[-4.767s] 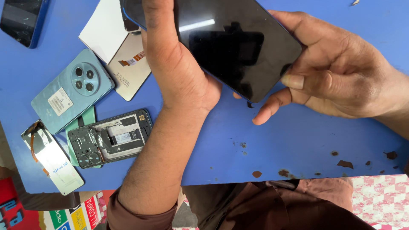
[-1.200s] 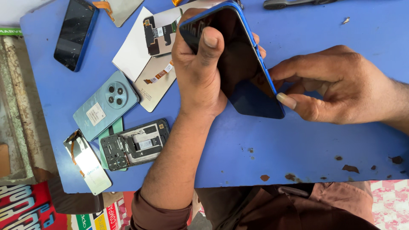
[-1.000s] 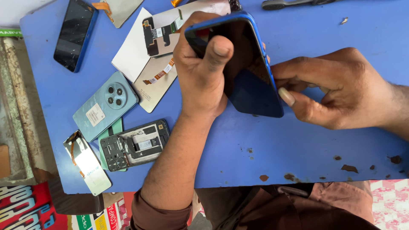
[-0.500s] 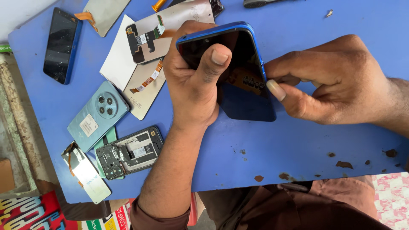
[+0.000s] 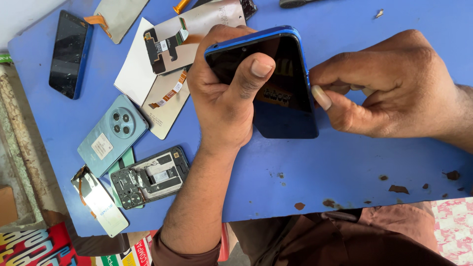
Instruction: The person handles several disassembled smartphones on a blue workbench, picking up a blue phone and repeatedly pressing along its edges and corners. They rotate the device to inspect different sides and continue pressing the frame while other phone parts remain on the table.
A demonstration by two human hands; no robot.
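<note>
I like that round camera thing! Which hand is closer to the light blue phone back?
Left. The left hand grips the blue phone just beside the light blue phone back; the right hand is farther, across that phone.

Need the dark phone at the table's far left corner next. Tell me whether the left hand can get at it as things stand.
Probably not at once: the left hand grips the blue phone; the dark phone lies uncovered.

Phone frame (image 5: 150, 177) lies left of the held phone (image 5: 281, 83) (on table (image 5: 345, 162)).

Bright, even daylight; sharp focus, soft shadows.
</note>
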